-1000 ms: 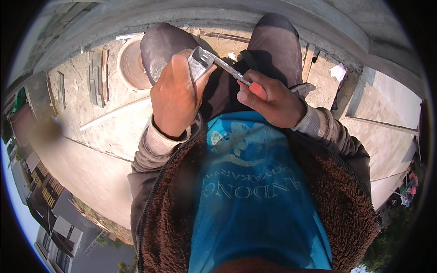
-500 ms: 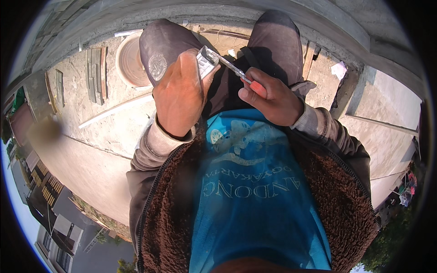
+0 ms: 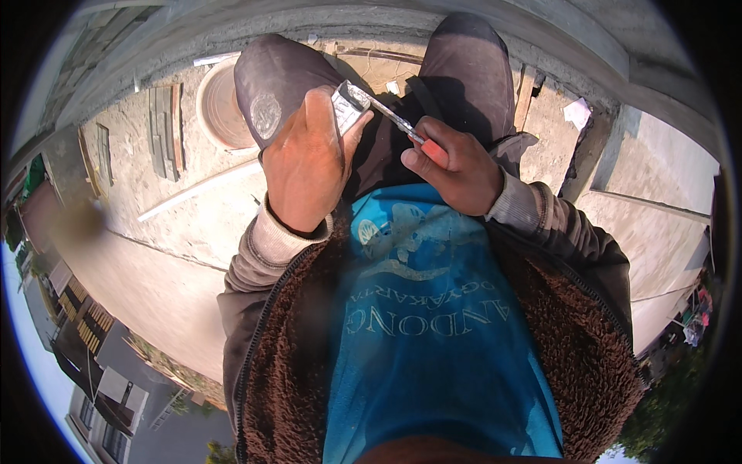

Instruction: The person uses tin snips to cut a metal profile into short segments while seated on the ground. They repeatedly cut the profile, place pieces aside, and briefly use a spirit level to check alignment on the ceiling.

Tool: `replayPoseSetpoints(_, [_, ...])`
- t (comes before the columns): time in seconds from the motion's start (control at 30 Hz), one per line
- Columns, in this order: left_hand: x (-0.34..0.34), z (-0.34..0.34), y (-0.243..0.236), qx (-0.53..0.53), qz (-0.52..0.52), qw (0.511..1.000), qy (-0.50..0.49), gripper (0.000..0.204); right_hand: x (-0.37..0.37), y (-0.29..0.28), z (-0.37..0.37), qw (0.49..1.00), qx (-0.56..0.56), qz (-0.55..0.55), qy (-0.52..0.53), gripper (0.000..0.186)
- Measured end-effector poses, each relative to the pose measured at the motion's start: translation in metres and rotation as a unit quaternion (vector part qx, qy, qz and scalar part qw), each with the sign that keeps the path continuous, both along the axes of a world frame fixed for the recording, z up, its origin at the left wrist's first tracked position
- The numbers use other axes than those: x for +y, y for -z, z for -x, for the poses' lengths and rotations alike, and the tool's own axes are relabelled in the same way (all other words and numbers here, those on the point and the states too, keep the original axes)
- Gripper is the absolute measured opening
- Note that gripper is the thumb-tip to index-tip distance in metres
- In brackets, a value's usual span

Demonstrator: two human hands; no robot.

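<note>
My left hand (image 3: 304,170) is wrapped round a small pale, boxy piece (image 3: 348,112) with a silvery, dark-edged top, held above my lap. My right hand (image 3: 454,170) grips the red handle of a slim metal tool (image 3: 433,152). The tool's shaft slants up and left to the top of the piece and appears to touch it. My fingers on the far side of the piece are partly hidden. Both hands are between my grey-trousered knees, just above my blue shirt.
A round shallow tub (image 3: 216,108) stands by my left knee. Dark strips (image 3: 165,131) and a long pale strip (image 3: 182,193) lie on the concrete at left. A white scrap (image 3: 576,112) is at right. A low concrete wall (image 3: 587,42) curves beyond my knees.
My left hand and the piece have shifted slightly right since a second ago. My right hand has edged slightly left. Both grips look the same.
</note>
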State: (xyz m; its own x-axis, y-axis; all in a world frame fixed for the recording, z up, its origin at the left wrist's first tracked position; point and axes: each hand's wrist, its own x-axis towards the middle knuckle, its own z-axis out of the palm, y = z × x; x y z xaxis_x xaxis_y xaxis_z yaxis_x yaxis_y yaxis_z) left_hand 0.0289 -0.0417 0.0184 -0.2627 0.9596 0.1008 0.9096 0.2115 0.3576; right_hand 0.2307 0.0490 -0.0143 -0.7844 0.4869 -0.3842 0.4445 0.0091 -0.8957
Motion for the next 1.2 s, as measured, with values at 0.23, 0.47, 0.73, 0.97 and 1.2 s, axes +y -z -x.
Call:
replayPoseSetpoints(0.23, [0.004,0.0,0.0,0.008,-0.008,1.0,0.009,0.037,-0.003,0.007,0.002,1.0,-0.011,-0.017,0.009,0.046])
replayPoseSetpoints(0.47, [0.005,0.002,0.012,-0.013,-0.007,0.999,0.038,0.038,-0.005,0.017,0.002,0.999,-0.019,-0.035,0.026,0.044])
replayPoseSetpoints(0.73, [0.009,0.006,0.015,-0.036,0.002,0.998,0.048,0.042,-0.002,0.028,0.001,0.994,-0.02,-0.104,0.036,0.04])
replayPoseSetpoints(0.97, [0.009,0.018,0.0,-0.152,-0.015,0.988,0.013,0.041,0.008,0.033,-0.016,0.992,0.005,0.092,0.084,0.049])
replayPoseSetpoints(1.2, [0.006,0.04,-0.012,-0.408,0.017,0.913,-0.003,0.045,0.017,0.031,-0.033,0.895,-0.126,-0.414,0.11,0.062])
